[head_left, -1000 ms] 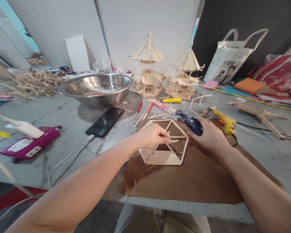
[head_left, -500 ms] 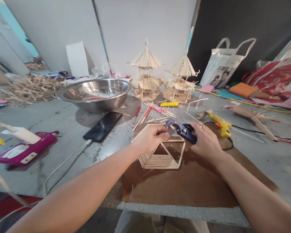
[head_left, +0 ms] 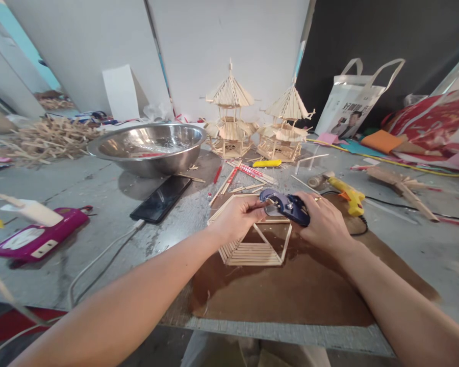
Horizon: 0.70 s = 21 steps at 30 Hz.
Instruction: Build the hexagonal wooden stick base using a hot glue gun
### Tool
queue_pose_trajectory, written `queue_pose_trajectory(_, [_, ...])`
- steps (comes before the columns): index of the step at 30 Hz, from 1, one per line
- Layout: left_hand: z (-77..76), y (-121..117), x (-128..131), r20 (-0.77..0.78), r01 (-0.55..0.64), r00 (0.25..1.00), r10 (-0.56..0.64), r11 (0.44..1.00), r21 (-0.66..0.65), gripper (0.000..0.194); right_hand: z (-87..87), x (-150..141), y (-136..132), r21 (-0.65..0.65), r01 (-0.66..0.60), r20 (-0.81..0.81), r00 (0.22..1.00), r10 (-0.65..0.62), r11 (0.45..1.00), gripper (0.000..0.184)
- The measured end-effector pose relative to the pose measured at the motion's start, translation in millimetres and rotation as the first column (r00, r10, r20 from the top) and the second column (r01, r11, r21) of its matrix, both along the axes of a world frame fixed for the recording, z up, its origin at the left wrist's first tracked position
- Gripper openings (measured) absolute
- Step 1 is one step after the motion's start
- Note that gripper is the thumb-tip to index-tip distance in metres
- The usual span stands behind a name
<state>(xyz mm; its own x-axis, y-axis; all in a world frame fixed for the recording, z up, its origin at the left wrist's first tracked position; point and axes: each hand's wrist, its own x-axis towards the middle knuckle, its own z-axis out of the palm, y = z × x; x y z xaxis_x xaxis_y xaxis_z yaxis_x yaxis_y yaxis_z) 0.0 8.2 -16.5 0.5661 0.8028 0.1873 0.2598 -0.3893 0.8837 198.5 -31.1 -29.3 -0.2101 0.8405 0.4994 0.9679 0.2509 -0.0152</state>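
My right hand [head_left: 326,220] is wrapped round the handles of a dark blue hand cutter [head_left: 294,208], its jaws pointing left. My left hand [head_left: 235,218] is closed in a pinch right at those jaws, on what looks like a short thin wooden stick [head_left: 268,202], mostly hidden by fingers and blade. Under both hands lies a flat frame of wooden sticks [head_left: 258,255] with several sides and spokes. Its near and left sections are filled with rows of sticks; other sections show open gaps. The left hand covers part of it.
A brown board [head_left: 290,295] lies beneath the frame. Behind stand two stick pagodas [head_left: 231,122], a steel bowl [head_left: 153,163] and loose sticks [head_left: 248,176]. A phone [head_left: 162,199] and a purple power strip [head_left: 42,234] are left; a yellow glue gun [head_left: 348,193] with its cord is right.
Very little differs. The cutter's head has shifted slightly left against my left fingers; both hands keep their hold, and the stick frame stays in place.
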Motion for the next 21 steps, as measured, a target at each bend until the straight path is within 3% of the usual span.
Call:
queue_pose_trajectory(12, [6.5,-2.9,-0.9,-0.032,-0.016,0.999,0.017,0.999,0.045,0.016,2.4,-0.5,-1.3,0.013,-0.021,0.027,0.999,0.021,1.0,0.039])
queue_pose_trajectory(21, [4.1,0.0,-4.2,-0.045,0.062,0.997,-0.059,0.995,0.084,0.017,3.7,-1.1,-3.3,-0.024,-0.017,-0.02,1.0,0.017,1.0,0.037])
